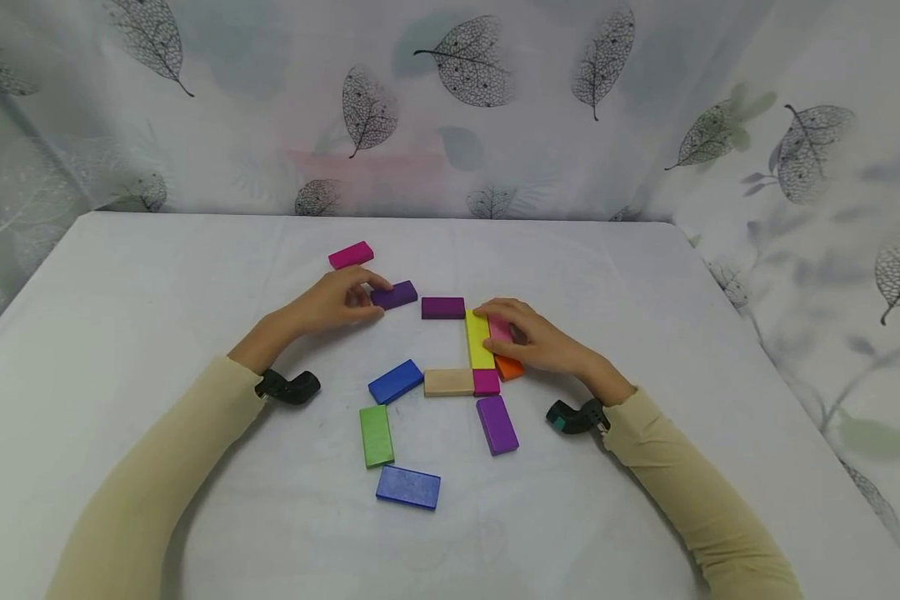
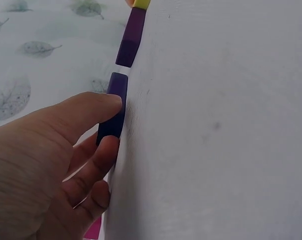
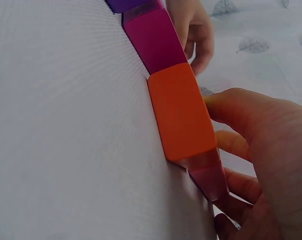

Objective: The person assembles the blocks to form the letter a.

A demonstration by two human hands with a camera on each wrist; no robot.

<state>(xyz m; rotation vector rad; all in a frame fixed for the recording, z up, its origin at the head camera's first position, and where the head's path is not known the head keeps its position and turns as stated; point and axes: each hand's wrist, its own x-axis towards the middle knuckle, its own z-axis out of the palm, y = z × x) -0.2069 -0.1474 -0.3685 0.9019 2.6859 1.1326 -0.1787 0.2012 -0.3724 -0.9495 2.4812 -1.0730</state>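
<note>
My left hand (image 1: 328, 302) pinches a dark purple block (image 1: 395, 295) near the back of the white table. In the left wrist view, thumb and fingers sit at either side of that block (image 2: 113, 107). A plum block (image 1: 442, 308) lies just to its right, with a small gap between. My right hand (image 1: 543, 340) bends over a pink block (image 1: 499, 328), its fingertips on the yellow block (image 1: 480, 350) beside it. An orange block (image 3: 183, 112) stands close under this hand, partly hidden in the head view.
Touching the yellow block's near end are a magenta block (image 1: 486, 382) and a tan block (image 1: 448, 383). A purple block (image 1: 498, 425), blue blocks (image 1: 395, 382) (image 1: 408, 487) and a green block (image 1: 377, 436) lie nearer. Behind the left hand is a bright pink block (image 1: 351, 255).
</note>
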